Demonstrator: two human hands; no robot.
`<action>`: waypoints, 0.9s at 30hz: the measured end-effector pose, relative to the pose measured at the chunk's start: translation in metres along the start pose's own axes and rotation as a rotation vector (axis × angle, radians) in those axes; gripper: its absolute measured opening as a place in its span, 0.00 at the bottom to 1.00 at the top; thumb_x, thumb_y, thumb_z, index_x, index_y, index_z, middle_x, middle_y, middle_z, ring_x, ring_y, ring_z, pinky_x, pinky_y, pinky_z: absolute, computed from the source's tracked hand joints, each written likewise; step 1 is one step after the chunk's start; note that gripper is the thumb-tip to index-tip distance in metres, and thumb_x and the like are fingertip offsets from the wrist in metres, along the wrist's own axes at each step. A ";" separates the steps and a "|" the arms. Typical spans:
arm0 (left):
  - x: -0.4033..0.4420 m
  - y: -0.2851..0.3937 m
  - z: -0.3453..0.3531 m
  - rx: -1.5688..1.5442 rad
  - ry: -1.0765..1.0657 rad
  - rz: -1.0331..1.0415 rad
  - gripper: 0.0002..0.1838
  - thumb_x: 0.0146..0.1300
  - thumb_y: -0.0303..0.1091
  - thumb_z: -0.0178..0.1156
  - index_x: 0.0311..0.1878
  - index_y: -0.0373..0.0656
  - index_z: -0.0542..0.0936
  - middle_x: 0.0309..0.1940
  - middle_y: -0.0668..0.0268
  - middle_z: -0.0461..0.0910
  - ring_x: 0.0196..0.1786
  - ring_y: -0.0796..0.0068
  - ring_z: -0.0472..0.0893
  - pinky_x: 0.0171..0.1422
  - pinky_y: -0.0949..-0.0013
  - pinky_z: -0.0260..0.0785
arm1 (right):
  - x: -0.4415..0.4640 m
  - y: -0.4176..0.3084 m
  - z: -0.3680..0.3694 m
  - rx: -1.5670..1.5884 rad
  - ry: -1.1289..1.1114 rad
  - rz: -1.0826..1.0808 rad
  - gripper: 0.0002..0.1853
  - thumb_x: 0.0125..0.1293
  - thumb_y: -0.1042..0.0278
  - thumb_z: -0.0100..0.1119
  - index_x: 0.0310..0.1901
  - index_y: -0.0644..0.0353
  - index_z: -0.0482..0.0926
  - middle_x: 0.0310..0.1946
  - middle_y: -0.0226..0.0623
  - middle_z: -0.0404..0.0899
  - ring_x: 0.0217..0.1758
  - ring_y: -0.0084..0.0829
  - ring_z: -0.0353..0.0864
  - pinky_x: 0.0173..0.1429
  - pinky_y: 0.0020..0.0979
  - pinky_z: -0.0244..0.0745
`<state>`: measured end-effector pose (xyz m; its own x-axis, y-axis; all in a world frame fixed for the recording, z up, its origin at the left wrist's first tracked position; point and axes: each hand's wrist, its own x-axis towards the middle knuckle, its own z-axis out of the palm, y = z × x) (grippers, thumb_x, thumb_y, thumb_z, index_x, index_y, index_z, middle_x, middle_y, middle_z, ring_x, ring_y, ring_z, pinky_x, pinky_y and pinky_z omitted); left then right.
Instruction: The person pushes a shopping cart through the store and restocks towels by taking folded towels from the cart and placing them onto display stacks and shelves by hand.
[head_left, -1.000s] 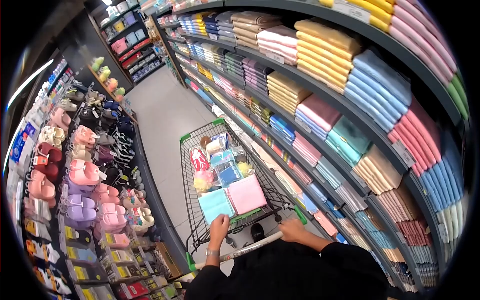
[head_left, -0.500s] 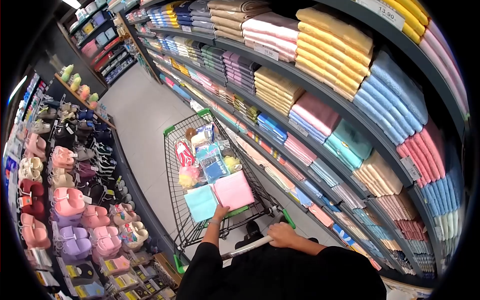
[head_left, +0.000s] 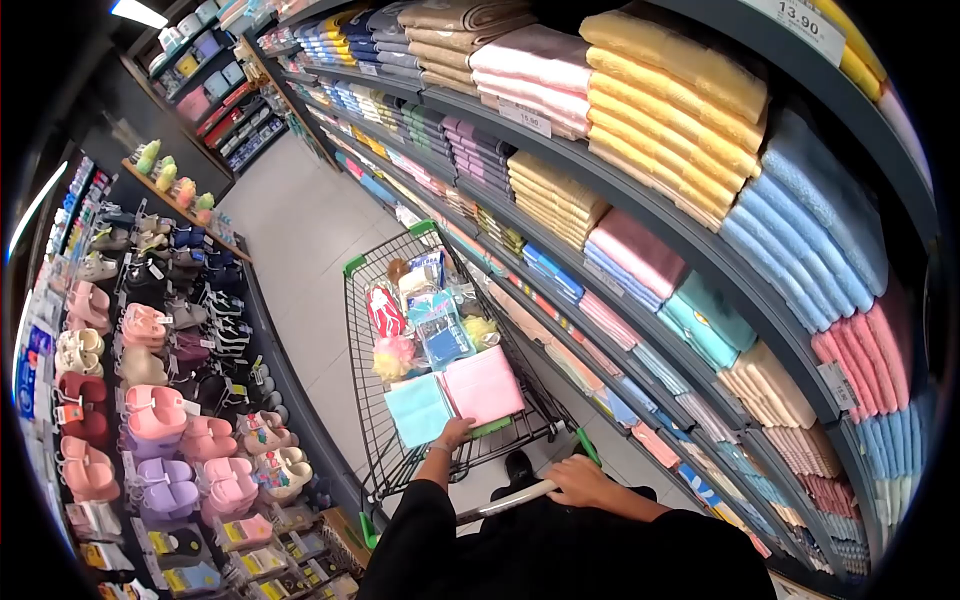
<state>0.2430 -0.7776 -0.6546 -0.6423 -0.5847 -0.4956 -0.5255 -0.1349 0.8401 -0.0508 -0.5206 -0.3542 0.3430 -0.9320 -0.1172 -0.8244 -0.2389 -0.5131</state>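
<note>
My left hand [head_left: 456, 432] reaches into the shopping cart [head_left: 362, 400], its fingers closed at the near corner of a folded pink towel [head_left: 484, 386]. Beside that towel, on its left, lies a folded mint-green towel [head_left: 418, 410]; both rest on top at the near end of the cart. My right hand [head_left: 578, 482] is wrapped round the cart's pale handle [head_left: 505, 502]. Farther forward in the cart are a blue packaged item [head_left: 443, 335], a red-and-white packet [head_left: 384, 311], a pink-and-yellow bath puff [head_left: 393, 357] and a yellow puff [head_left: 482, 331].
Shelves of folded towels [head_left: 675, 120] rise close along the right, curving toward me. A rack of slippers and clogs [head_left: 160, 410] runs along the left. The tiled aisle floor [head_left: 300, 225] stretches ahead to shelves with boxes [head_left: 215, 90].
The view has shifted slightly, so the cart and towels sit a little lower and farther right. My left hand stays at the towel's near edge; my right hand stays on the handle.
</note>
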 end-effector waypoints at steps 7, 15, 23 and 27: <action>0.001 0.094 0.034 -0.595 0.221 -0.507 0.16 0.60 0.42 0.66 0.38 0.38 0.78 0.24 0.65 0.76 0.23 0.72 0.74 0.26 0.70 0.70 | -0.012 0.017 -0.006 -0.005 0.040 -0.018 0.16 0.54 0.52 0.64 0.38 0.54 0.81 0.30 0.34 0.78 0.38 0.38 0.80 0.45 0.38 0.69; 0.030 0.065 0.045 -1.007 0.375 -0.341 0.27 0.59 0.39 0.66 0.58 0.34 0.71 0.46 0.52 0.77 0.45 0.52 0.79 0.44 0.48 0.76 | -0.016 0.021 -0.016 0.024 -0.078 0.023 0.16 0.55 0.52 0.62 0.40 0.53 0.82 0.34 0.33 0.80 0.42 0.36 0.80 0.47 0.37 0.69; 0.036 0.071 0.045 -0.473 0.438 -0.300 0.36 0.53 0.39 0.70 0.58 0.22 0.71 0.50 0.51 0.80 0.48 0.58 0.80 0.51 0.63 0.75 | -0.018 0.016 -0.018 0.064 -0.040 0.076 0.17 0.56 0.51 0.62 0.42 0.53 0.82 0.34 0.33 0.80 0.43 0.35 0.80 0.48 0.37 0.69; 0.044 0.060 0.050 -0.654 0.409 -0.279 0.36 0.53 0.39 0.70 0.58 0.22 0.71 0.50 0.51 0.80 0.48 0.60 0.80 0.50 0.64 0.75 | -0.017 0.012 -0.015 0.069 -0.008 0.091 0.17 0.55 0.51 0.62 0.42 0.53 0.82 0.35 0.33 0.81 0.42 0.36 0.80 0.48 0.37 0.69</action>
<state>0.1558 -0.7714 -0.6371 -0.2152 -0.6893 -0.6918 -0.1230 -0.6836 0.7194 -0.0739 -0.5116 -0.3454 0.2717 -0.9467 -0.1731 -0.8198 -0.1335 -0.5569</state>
